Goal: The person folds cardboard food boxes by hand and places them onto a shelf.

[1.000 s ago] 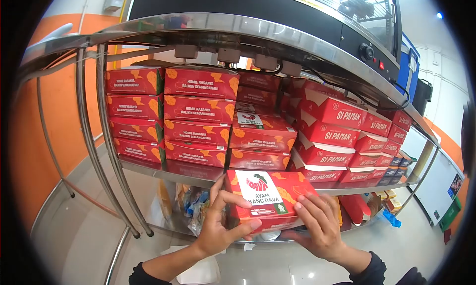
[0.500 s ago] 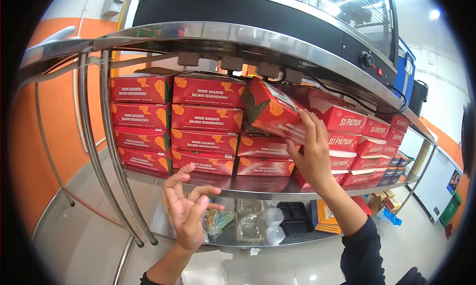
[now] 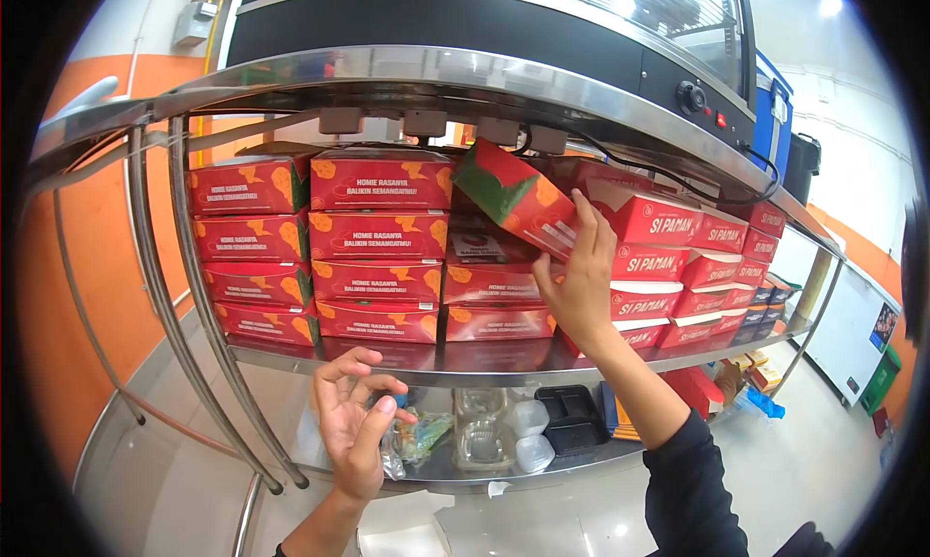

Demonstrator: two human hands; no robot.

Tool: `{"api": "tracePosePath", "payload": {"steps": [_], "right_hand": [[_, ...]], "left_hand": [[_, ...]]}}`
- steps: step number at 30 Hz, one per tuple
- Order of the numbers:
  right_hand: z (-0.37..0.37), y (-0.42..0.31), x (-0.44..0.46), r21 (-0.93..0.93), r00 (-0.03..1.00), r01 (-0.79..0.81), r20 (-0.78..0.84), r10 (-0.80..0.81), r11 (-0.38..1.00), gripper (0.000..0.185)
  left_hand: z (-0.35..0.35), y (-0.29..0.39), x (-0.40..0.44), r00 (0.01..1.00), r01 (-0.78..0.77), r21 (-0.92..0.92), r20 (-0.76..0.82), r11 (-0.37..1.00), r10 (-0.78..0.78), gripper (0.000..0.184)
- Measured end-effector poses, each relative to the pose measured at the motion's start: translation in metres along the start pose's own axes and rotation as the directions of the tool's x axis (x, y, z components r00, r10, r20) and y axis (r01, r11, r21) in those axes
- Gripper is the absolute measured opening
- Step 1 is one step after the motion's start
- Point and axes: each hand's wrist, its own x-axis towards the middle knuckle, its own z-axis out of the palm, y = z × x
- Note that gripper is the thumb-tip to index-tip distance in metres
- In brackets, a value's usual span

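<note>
My right hand point(image 3: 583, 284) holds the right end of a red cardboard food box point(image 3: 542, 203), its fingers at the end and its thumb near the lower front edge. The box is tilted, left end up, showing a green side panel. It sits above a short stack of red boxes point(image 3: 499, 323) on the steel shelf. My left hand point(image 3: 351, 417) is in front of the shelf edge, palm up, fingers curved and apart, with nothing in it. Two taller stacks of red boxes point(image 3: 378, 232) stand left of the tilted box. Boxes marked "SI PAMAN" point(image 3: 654, 223) are stacked to its right.
A steel tabletop point(image 3: 465, 68) hangs close above the boxes, with power sockets and a black cable point(image 3: 668, 174) beneath it. The lower shelf bears clear plastic containers point(image 3: 481, 443) and a black tray point(image 3: 573, 421). Steel legs point(image 3: 199, 266) stand at left, a white freezer point(image 3: 838, 329) at right.
The tilted box has turned, so more of its green side shows, and my right hand has moved with it. My left hand stays open, slightly lower. The view has shifted a little.
</note>
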Motion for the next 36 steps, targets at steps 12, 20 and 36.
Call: {"api": "tracePosePath", "payload": {"steps": [12, 20, 36], "right_hand": [[0.036, 0.011, 0.005, 0.116, 0.983, -0.125, -0.119, 0.139, 0.985, 0.072], [0.041, 0.004, 0.022, 0.186, 0.955, -0.186, -0.198, 0.222, 0.965, 0.077], [0.006, -0.013, 0.045, -0.231, 0.982, 0.076, -0.149, -0.112, 0.97, 0.069]], "left_hand": [[0.006, -0.002, -0.002, 0.998, -0.006, 0.018, 0.057, 1.0, 0.005, 0.04], [0.006, -0.003, -0.004, 0.997, 0.014, 0.009, 0.079, 1.0, -0.015, 0.04], [0.008, -0.004, -0.006, 0.991, -0.017, 0.016, 0.13, 1.0, 0.015, 0.042]]}}
